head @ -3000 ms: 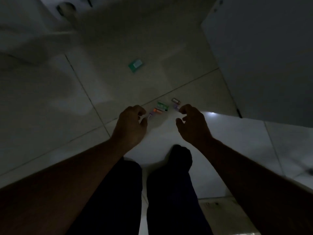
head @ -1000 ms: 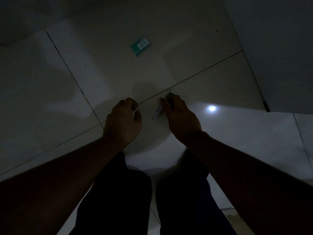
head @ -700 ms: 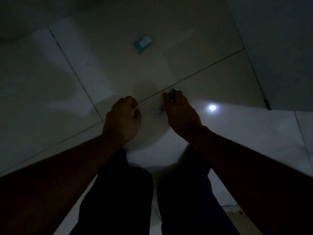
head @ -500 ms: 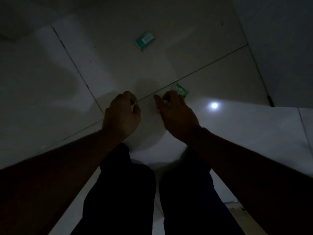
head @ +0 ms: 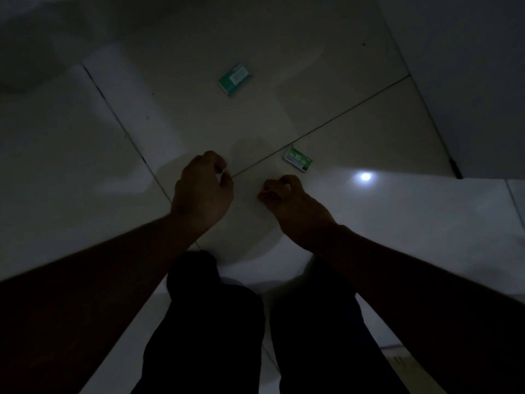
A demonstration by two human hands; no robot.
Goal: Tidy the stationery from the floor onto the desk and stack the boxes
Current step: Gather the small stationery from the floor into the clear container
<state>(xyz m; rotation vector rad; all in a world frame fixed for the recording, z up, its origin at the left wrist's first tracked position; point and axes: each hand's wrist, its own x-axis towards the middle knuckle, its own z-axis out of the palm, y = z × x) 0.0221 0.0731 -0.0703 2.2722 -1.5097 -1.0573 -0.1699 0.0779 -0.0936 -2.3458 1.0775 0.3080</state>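
Darkness is my main worry as I watch this feed: the tiled floor [head: 312, 89] is dim and small things could be missed. My landmark is the near green box [head: 298, 162], the one printed with a "10", lying flat beside a grout line. The right hand [head: 292, 204] hovers just short of that box, towards the person, fingers curled into a loose fist; whether it grips small stationery I cannot tell. The left hand [head: 203, 191] sits further to the left of the box, also curled closed, contents hidden. A second green box [head: 235, 78] lies well beyond the near one, farther from the person. A bright light spot [head: 365, 176] reflects just right of the near box. If both fists are already full, I judge that reaching for the near box could spill whatever they hold, and loose pieces would be hard to find in this gloom. The far box risks being forgotten.
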